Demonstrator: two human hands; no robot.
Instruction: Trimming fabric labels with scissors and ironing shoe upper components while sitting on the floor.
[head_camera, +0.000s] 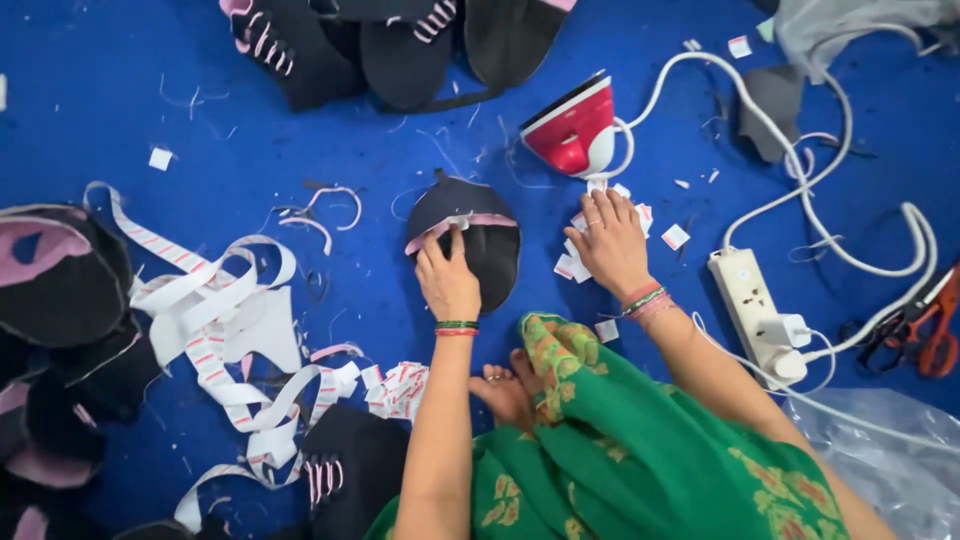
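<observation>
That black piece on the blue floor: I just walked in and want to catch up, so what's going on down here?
A person sitting on the blue floor presses their left hand on a rounded black fabric piece with a pink strip across it. Their right hand rests on a pile of small white labels beside it. A red and white iron stands just beyond, and its cord runs toward a white power strip. Label tape and more black pieces lie to the left.

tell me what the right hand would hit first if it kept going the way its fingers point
The right hand points up the picture, away from the person. Just past its fingers stands the red and white iron, so it would probably meet the iron's base first, though depth is hard to judge.
</observation>
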